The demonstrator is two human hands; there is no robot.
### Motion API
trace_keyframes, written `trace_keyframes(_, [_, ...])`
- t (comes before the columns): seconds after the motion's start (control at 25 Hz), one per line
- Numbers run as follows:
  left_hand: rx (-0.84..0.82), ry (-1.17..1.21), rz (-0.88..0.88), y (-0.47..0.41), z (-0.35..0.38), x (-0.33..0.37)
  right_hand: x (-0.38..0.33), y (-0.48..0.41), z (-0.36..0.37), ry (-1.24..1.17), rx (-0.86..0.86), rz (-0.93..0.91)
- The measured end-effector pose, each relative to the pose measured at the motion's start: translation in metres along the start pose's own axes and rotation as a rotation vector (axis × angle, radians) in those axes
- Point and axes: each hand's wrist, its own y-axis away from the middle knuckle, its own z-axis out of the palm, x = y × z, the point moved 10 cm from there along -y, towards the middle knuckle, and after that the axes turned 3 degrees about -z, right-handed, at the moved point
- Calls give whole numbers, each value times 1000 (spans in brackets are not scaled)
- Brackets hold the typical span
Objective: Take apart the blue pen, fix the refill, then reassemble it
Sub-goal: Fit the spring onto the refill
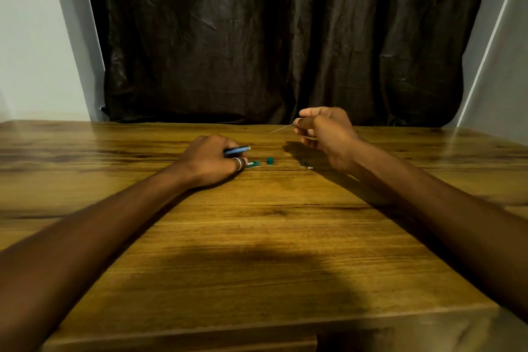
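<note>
My left hand (213,161) rests on the wooden table (257,237) and grips the blue pen barrel (237,150), whose open end points right. A ring sits on one finger. Just right of that hand lie a teal pen piece (253,164) and a small teal cap (270,160). My right hand (325,134) is raised above the table and pinches the thin refill (280,128), which slants down to the left toward the barrel. A tiny dark part with a metal tip (307,165) lies in the shadow under the right hand.
A dark curtain (271,37) hangs behind the table's far edge. Pale walls stand at both sides. The table's near edge (257,326) runs below my forearms.
</note>
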Motion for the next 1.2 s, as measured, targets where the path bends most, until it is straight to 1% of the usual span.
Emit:
trace_keyframes(0.08, [-1,39,7,0,-2,3,0,0,1,8,-8,-1])
trace_keyframes(0.24, [32,4,47,5,-10,21,-3,-1,-1,10,3,-21])
trace_keyframes(0.28, [37,37,48,7,-10,25,-3,-1,-1,5,7,-23])
trace_keyframes(0.4, [27,232,4,8,-11,29,-4,-1,-1,11,2,-22])
trace_keyframes(0.56, [10,262,111,11,-13,40,-6,-2,-2,15,16,-37])
trace_keyframes(0.64, [-21,318,119,12,-11,39,-10,-1,-3,18,21,-59])
trace_keyframes(0.8, [-76,437,54,5,-8,29,-20,3,2,49,-9,-131])
trace_keyframes(0.92, [-71,552,-32,-2,-10,19,-29,8,9,49,-37,-191])
trace_keyframes(1.04, [-75,562,-95,-3,-9,12,-36,13,11,43,-55,-225])
trace_keyframes(1.2, [-99,593,-126,0,-8,12,-38,15,16,66,-76,-244])
